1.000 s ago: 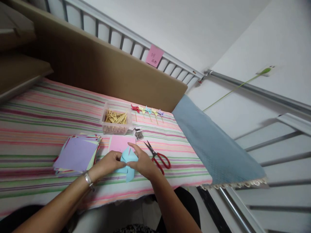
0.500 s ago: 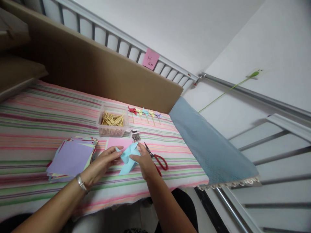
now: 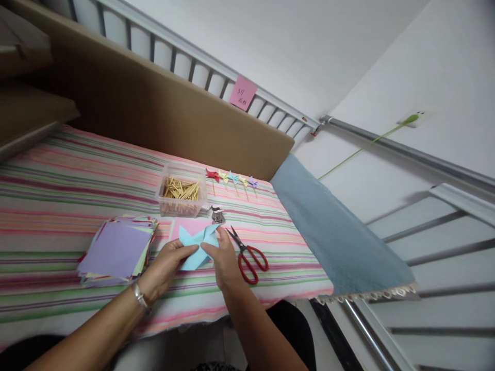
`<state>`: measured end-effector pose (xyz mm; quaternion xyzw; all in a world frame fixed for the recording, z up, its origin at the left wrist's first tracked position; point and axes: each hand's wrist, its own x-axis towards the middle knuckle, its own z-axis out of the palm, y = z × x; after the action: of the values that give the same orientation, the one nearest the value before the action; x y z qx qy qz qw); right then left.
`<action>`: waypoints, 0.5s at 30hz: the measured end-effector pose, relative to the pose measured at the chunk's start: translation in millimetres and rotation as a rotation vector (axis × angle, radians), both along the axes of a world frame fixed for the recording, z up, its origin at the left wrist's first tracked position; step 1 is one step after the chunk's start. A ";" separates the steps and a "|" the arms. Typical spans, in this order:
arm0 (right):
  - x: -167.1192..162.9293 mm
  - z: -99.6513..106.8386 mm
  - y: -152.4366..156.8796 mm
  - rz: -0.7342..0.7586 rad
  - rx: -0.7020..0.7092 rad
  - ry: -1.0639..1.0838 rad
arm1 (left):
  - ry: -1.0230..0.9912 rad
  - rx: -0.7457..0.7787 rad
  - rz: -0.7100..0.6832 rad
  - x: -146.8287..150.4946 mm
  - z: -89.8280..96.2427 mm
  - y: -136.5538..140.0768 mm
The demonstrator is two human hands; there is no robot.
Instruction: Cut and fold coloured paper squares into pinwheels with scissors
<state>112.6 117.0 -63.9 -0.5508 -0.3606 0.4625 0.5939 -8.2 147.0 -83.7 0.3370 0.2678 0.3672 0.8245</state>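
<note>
A light blue paper pinwheel, its corners folded toward the centre, is held between both hands above the striped cloth. My left hand pinches its left side, thumb pressed on the paper near the middle. On the right side my right hand is closed on the pinwheel, its thumb also near the centre. Pink paper lies just behind the pinwheel, partly covered by it. Red-handled scissors rest to the right of my right hand, blades slightly apart. A small pack of metal pins is behind the hands.
A stack of coloured paper squares lies left. Behind it stands a clear plastic box of wooden sticks. Several finished pinwheels, including a red one, lie along the back. A cardboard panel borders the striped cloth.
My left hand has shifted right and now grips the pinwheel with its thumb near the centre. The paper has turned and its left flap is folded inward.
</note>
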 end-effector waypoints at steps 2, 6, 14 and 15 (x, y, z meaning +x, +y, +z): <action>-2.0 -1.0 0.3 -0.001 -0.007 -0.016 | 0.010 0.000 0.017 0.4 -1.0 -0.3; -2.8 -6.4 1.0 -0.001 -0.013 -0.026 | 0.053 -0.007 0.065 0.7 -2.4 0.6; 9.7 -7.8 -16.1 0.025 -0.035 -0.287 | 0.244 0.002 0.160 -8.6 -1.8 13.9; 10.6 -7.2 -19.7 0.018 -0.029 -0.348 | 0.283 0.029 0.174 -9.7 -1.2 15.2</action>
<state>123.2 97.3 -71.2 -0.6279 -0.4562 0.3704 0.5103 -17.9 162.2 -84.8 0.3726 0.4042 0.3899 0.7388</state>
